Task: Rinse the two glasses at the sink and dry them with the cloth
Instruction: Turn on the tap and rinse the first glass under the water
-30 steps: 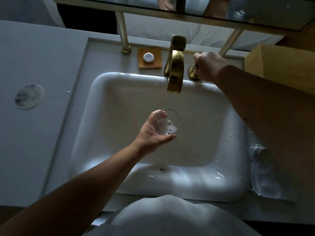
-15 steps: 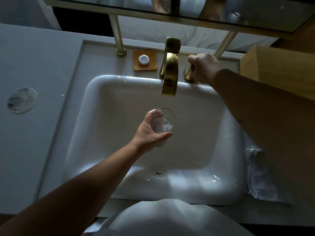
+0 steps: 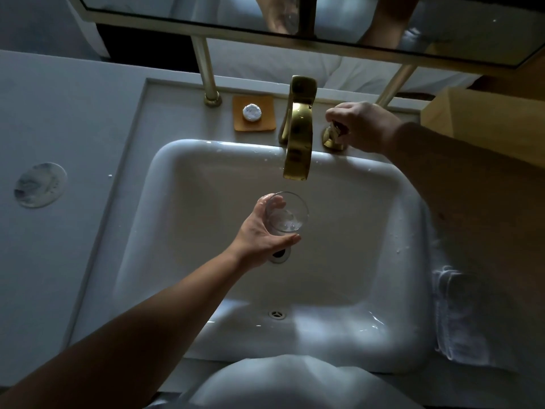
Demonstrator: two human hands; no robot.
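My left hand (image 3: 261, 234) holds a clear glass (image 3: 287, 212) upright over the white sink basin (image 3: 182, 219), just below and in front of the brass spout (image 3: 298, 137). A little water lies in the bottom of the glass. No stream shows at the spout. My right hand (image 3: 364, 126) is closed on the brass tap handle (image 3: 331, 137) to the right of the spout. A white cloth (image 3: 460, 314) lies folded on the counter at the sink's right edge. A second glass is not in view.
An orange soap dish (image 3: 255, 113) with a small round soap sits behind the basin, left of the spout. A round marbled coaster (image 3: 39, 184) lies on the left counter. A mirror frame on brass posts (image 3: 206, 72) hangs overhead. A tan box (image 3: 483, 116) stands at the back right.
My left hand and the glass have stayed under the spout. My right hand has stayed on the tap handle, with its fingers shifted a little. The camera has dipped slightly.
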